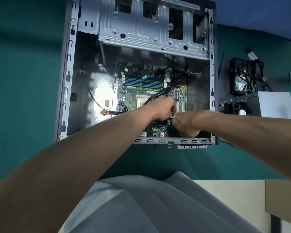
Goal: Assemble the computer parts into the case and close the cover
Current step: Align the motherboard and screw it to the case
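The open grey computer case [64, 91] lies flat on a green table. A green motherboard [141, 91] sits inside it, with blue and green memory slots near its far side. A bundle of black cables [171, 81] runs from the drive cage down to my hands. My left hand [163, 108] is curled over the board's near right part and grips the black cables. My right hand [185, 123] is beside it, fingers curled down at the board's near edge; what it holds is hidden. A loose cable with an orange plug [103, 112] lies on the case floor at left.
A metal drive cage [151, 29] spans the far part of the case. To the right on the table lie a hard drive tangled in cables [242, 79], a black cooling fan [240, 110] and a white box [275, 105]. A cardboard box [282, 197] stands at the lower right.
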`<state>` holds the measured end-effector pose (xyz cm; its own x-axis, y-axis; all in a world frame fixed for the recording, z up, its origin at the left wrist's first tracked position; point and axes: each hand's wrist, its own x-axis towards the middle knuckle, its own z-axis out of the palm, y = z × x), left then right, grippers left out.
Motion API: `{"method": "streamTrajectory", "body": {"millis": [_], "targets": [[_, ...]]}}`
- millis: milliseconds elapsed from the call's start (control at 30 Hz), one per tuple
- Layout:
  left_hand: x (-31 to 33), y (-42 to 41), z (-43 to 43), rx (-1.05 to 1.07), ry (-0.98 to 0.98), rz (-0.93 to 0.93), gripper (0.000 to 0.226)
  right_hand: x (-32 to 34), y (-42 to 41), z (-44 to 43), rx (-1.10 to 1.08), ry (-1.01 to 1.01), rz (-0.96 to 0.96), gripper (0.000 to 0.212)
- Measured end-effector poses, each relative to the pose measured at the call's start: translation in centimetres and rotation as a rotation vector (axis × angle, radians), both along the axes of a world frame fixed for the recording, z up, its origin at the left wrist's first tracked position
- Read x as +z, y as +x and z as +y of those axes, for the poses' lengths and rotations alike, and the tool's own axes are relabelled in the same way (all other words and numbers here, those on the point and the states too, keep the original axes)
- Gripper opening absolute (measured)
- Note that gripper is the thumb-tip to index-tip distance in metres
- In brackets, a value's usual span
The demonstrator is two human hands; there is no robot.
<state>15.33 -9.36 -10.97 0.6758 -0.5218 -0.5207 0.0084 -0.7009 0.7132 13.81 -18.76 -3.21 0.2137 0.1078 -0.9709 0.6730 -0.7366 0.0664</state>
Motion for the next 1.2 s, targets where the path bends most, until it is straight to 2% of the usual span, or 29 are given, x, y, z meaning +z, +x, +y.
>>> {"method": "streamTrajectory", "body": {"millis": [200,400,500,567,667,800,867,933,1033,1167,1200], "targets": [[0.1,-0.2,0.0,0.006,-0.002,-0.005,0.023,0.3,-0.1,-0.1,-0.023,0.058,-0.055,0.025],[0.6,-0.7,0.2,-0.009,0.011,0.014,0.022,3.0,-0.5,0.7,0.013,0.141,-0.103,0.005],[1.4,-1.0,0.4,-0.012,-0.003,0.049,0.029,6.6,0.1,0.4,-0.047,0.258,-0.261,0.016],[1.9,-1.0,0.4,-0.030,0.022,0.092,0.022,9.0,0.7,-0.9,-0.113,0.377,-0.387,0.029],[2.9,-1.0,-0.1,-0.014,0.063,0.168,0.020,10.9,1.1,-4.1,-0.391,0.646,-0.543,0.037],[4.5,-2.6,-0.9,-0.033,0.119,0.199,0.018,8.0,-0.1,-8.6,-1.036,1.021,-0.883,0.032],[5.4,-3.3,-0.6,-0.110,0.164,0.198,0.025,4.8,-0.8,-10.2,-1.362,1.062,-0.956,0.029],[6.4,-3.5,-0.1,-0.121,0.183,0.166,0.030,1.3,-1.1,-11.6,-1.538,0.988,-0.961,0.025],[7.8,-4.6,0.8,-0.054,0.246,-0.018,0.028,-2.8,-1.8,-12.2,-1.487,0.795,-0.829,0.021],[8.7,-6.2,0.8,0.061,0.321,-0.298,0.029,-5.9,-3.4,-11.8,-1.077,0.582,-0.698,0.007],[8.8,-6.3,0.4,0.103,0.317,-0.398,0.033,-6.2,-3.8,-11.8,-0.971,0.526,-0.675,0.019]]}}
